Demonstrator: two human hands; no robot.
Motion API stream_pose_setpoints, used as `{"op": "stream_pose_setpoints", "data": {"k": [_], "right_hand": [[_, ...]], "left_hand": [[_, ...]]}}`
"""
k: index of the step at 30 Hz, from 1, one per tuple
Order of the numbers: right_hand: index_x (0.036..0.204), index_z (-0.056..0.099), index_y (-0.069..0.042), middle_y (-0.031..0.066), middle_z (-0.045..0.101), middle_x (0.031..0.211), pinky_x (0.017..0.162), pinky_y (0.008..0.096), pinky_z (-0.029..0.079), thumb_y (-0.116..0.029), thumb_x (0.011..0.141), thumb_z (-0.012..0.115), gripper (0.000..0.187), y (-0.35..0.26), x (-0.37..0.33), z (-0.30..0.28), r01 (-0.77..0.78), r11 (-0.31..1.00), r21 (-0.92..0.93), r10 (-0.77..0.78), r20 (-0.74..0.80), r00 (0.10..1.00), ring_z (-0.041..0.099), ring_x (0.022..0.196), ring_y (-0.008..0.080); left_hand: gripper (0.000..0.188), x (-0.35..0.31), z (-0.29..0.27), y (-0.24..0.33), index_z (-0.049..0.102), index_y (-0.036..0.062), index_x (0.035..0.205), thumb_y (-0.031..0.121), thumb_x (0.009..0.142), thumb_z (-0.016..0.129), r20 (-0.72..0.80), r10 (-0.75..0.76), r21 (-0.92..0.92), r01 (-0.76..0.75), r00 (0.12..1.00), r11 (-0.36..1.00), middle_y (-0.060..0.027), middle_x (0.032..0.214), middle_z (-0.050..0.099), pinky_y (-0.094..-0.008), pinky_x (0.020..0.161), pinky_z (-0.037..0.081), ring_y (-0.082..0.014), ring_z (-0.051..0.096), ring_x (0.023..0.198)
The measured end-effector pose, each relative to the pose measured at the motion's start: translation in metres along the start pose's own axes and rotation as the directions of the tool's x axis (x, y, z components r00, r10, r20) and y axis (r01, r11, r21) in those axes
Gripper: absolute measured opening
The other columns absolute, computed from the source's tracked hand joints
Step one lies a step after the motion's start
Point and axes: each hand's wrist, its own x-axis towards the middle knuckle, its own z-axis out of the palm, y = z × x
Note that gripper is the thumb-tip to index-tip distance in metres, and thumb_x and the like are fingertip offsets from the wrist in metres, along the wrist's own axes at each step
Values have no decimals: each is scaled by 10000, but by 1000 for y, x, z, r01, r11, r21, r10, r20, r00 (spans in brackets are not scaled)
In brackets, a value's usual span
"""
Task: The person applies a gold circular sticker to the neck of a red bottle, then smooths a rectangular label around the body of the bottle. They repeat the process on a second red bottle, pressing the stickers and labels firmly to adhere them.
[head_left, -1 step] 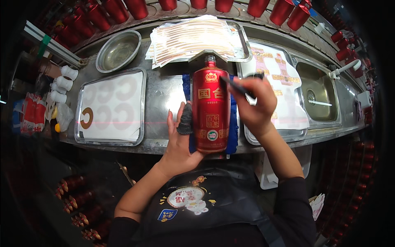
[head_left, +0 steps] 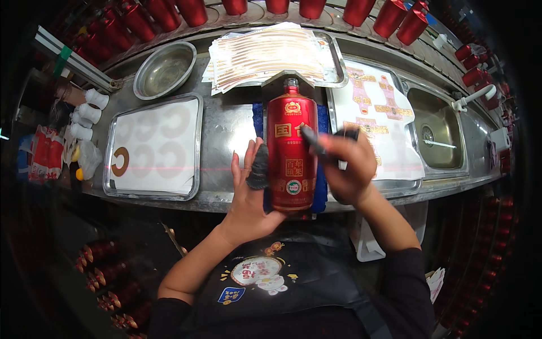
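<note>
A red bottle with gold lettering and a bare neck lies on its back on a blue cloth, neck pointing away from me. My left hand is at its lower left side, fingers spread and stretched upward, thumb against the base. A crumpled dark piece, perhaps a cloth or finger cover, sits around one of its fingers. Above the bottle's right side, my right hand is closed around a slim dark tool. The tool's tip is over the gold characters. Blur hides its exact kind and whether it touches.
Left stands a metal tray with white sheets and a ring-shaped label, behind it a metal bowl. Stacked label strips lie behind the bottle. Right are label sheets and a sink. Red bottles line the back.
The tool in my right hand has moved down along the bottle, from near its shoulder to the gold characters. My left hand stays at the bottle's side.
</note>
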Motion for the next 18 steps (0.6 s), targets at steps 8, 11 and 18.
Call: {"op": "stream_pose_setpoints", "data": {"k": [8, 11, 18], "right_hand": [[1033, 700, -34, 70, 691, 857, 688, 298, 516, 0, 804, 797, 252, -10, -11, -8, -523, 815, 249, 521, 77, 850, 644, 740, 176], [1053, 713, -62, 58, 721, 911, 660, 306, 513, 23, 715, 819, 364, -15, -28, -7, 68, 994, 85, -73, 59, 996, 640, 710, 208], [1013, 649, -25, 5, 654, 871, 710, 215, 484, -144, 927, 759, 183, -43, -102, -9, -787, 364, 498, 850, 167, 499, 579, 785, 56]], "left_hand": [[1093, 18, 5, 10, 379, 47, 1536, 496, 678, 885, -18, 108, 125, -105, 994, 987, -332, 1609, 247, -685, 1166, 47, -442, 194, 1540], [1040, 12, 0, 4, 430, 53, 1512, 485, 683, 884, 68, 28, 128, -37, 997, 991, -311, 1608, 276, -678, 1168, 5, -425, 185, 1548], [1141, 9, -6, -10, 278, 40, 1575, 482, 706, 871, 155, -55, 75, 44, 986, 996, -231, 1596, 349, -654, 1178, -90, -373, 228, 1541]]}}
